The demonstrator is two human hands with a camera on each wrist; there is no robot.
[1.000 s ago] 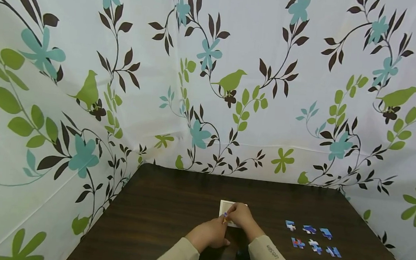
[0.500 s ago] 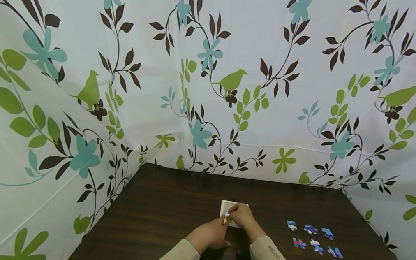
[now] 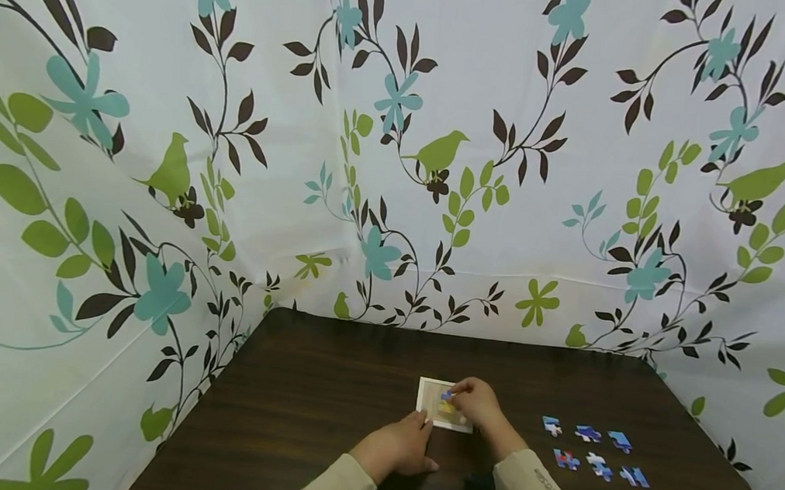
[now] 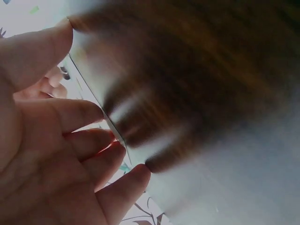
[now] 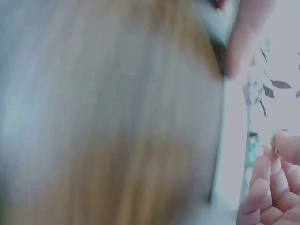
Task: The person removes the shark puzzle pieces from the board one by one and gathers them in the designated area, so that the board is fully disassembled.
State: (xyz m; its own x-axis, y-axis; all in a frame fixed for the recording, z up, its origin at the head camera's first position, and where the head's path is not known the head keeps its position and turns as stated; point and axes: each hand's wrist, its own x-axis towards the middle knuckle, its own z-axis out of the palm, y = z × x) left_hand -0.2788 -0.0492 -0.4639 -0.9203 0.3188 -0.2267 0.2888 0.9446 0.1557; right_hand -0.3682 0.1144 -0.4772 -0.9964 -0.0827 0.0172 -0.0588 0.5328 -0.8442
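Note:
A small square puzzle tray (image 3: 426,392) with a pale rim lies near the middle of the dark table. The fingertips of my left hand (image 3: 397,446) touch the tray's near left corner. In the left wrist view, the left hand (image 4: 51,136) has its fingers extended and spread, with nothing between them. Over the tray's right part, my right hand (image 3: 480,404) pinches a blue and yellow puzzle piece (image 3: 447,400) between thumb and fingers. The right wrist view shows this hand (image 5: 274,187) at the right edge, a tiny part of the piece showing at the fingertips.
Several loose puzzle pieces (image 3: 599,466) lie in rough rows on the right side of the table (image 3: 309,393). Behind the table hangs a white cloth (image 3: 395,300) printed with birds, leaves and flowers.
My right hand has moved right, away from the left hand, with the puzzle piece. Earlier, both hands' fingers met at the piece by the tray's left side. My left hand stays at the corner.

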